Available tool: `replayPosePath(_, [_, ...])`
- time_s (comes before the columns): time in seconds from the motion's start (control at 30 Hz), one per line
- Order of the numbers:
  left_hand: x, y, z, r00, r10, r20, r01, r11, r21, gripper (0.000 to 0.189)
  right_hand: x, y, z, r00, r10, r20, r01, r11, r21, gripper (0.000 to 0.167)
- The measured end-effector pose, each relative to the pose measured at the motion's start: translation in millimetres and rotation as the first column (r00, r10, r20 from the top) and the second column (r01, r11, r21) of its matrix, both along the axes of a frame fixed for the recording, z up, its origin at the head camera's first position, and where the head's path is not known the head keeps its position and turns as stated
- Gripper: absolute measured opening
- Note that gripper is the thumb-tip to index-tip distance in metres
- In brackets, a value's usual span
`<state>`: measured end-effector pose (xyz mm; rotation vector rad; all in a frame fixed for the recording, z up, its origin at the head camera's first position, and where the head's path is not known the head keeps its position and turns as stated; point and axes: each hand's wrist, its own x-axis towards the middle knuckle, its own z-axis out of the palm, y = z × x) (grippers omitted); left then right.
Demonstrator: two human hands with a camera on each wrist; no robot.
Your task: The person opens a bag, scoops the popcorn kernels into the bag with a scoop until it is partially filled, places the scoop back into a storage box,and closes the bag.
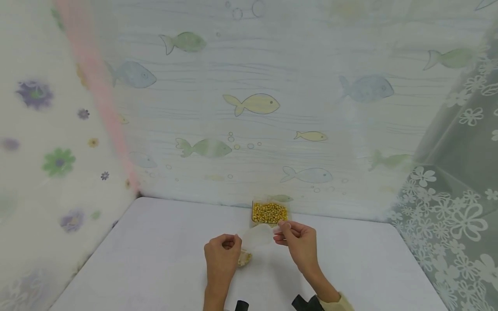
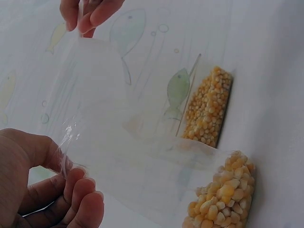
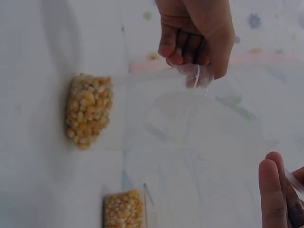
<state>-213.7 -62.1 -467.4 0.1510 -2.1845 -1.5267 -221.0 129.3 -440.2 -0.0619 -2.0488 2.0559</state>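
Note:
A clear plastic bag (image 2: 109,109) with corn kernels (image 2: 223,194) gathered at its bottom stands on the table between my hands. My left hand (image 1: 222,255) pinches one side of the bag's top edge between thumb and fingers. The opposite side of that edge is pinched by my right hand (image 1: 297,242), so the mouth is spread wide. In the head view the left hand partly hides the kernels in the bag. Just behind the bag sits a clear container (image 1: 270,212) filled with yellow corn kernels.
The white table (image 1: 155,246) runs back to a pale curtain (image 1: 249,69) printed with fish. A flowered sheet (image 1: 35,172) hangs at the left, and a sheer white-flowered curtain (image 1: 455,216) at the right. Two dark objects (image 1: 307,302) show at the near edge.

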Motion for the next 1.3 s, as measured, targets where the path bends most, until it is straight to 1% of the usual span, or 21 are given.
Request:
replayPosePath(0.23, [0.1, 1.2, -1.1, 1.000, -0.008, -0.001, 0.008, 1.000, 0.007, 0.014, 0.0, 3, -8.8, 1.000, -0.004, -0.001, 0.004, 1.000, 0.006, 0.024])
replayPosePath(0.43, [0.1, 2.3, -0.9, 1.000, -0.021, -0.017, 0.021, 1.000, 0.015, 0.014, -1.6, 10, -20.9, 0.999, -0.030, 0.045, 0.030, 1.000, -0.001, 0.027])
replayPosePath(0.57, [-0.3, 2.1, -1.3, 1.000, -0.016, -0.020, 0.016, 1.000, -0.002, 0.014, -5.3, 18, -25.1, 0.995, -0.031, 0.094, 0.036, 0.998, -0.051, 0.030])
replayPosePath(0.7, [-0.2, 0.4, -1.0, 1.000, -0.003, -0.025, 0.003, 1.000, -0.013, 0.013, -10.3, 29, -24.5, 0.990, -0.053, 0.133, 0.070, 0.989, -0.127, 0.035])
replayPosePath(0.77, [-0.2, -0.4, -0.7, 1.000, -0.002, -0.029, 0.002, 1.000, -0.014, 0.013, -13.3, 36, -23.0, 0.987, -0.071, 0.142, 0.094, 0.982, -0.161, 0.037])
replayPosePath(0.87, [-0.2, -1.2, -0.9, 0.999, -0.007, -0.032, 0.006, 1.000, -0.017, 0.013, -19.9, 45, -20.1, 0.985, -0.097, 0.141, 0.123, 0.974, -0.188, 0.040])
replayPosePath(0.97, [0.2, -1.2, -0.8, 1.000, -0.011, -0.028, 0.011, 1.000, -0.012, 0.014, -28.6, 53, -17.8, 0.985, -0.135, 0.108, 0.153, 0.970, -0.187, 0.041])
replayPosePath(1.03, [0.6, -1.3, -0.6, 1.000, -0.012, -0.022, 0.012, 1.000, -0.006, 0.014, -35.3, 58, -17.0, 0.985, -0.163, 0.060, 0.170, 0.972, -0.163, 0.040])
replayPosePath(1.17, [1.0, -1.3, 0.3, 1.000, -0.017, -0.010, 0.017, 1.000, 0.003, 0.014, -48.3, 66, -18.0, 0.975, -0.206, -0.082, 0.204, 0.978, -0.042, 0.033])
replayPosePath(1.23, [0.9, -1.4, 0.4, 1.000, -0.018, -0.010, 0.018, 1.000, 0.001, 0.014, -53.2, 67, -19.4, 0.964, -0.214, -0.160, 0.222, 0.974, 0.033, 0.028])
replayPosePath(1.3, [0.7, -1.5, 0.1, 1.000, -0.020, -0.009, 0.020, 1.000, -0.002, 0.014, -57.8, 67, -22.0, 0.949, -0.212, -0.235, 0.238, 0.967, 0.088, 0.024])
